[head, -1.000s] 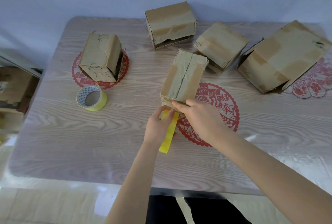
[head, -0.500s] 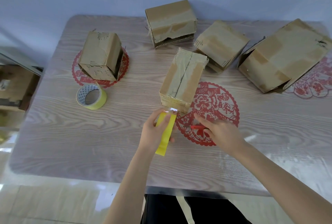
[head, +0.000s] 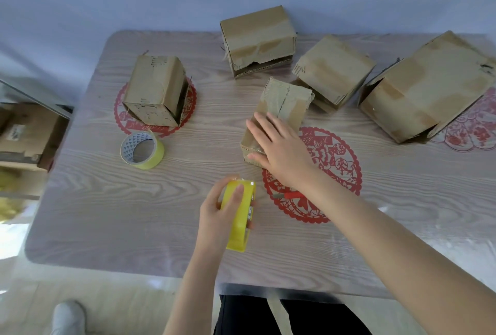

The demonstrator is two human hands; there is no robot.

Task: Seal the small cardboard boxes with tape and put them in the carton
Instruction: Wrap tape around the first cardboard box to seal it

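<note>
**Flat palm on a worn box, tape roll gripped**

The right hand (head: 281,154) presses straight, spread fingers on the creased, tape-scarred small box (head: 284,103). The box stands mid-table on the pale wood-grain table (head: 134,213), beside a round red paper-cut decal (head: 335,157). The left hand (head: 216,213) curls around a glossy yellow tape roll (head: 237,230). A second roll (head: 142,150) lies flat to the left.

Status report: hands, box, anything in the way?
Left hand grips yellow tape roll. Right hand flat on small box. Red-handled tool lies near right hand.
</note>
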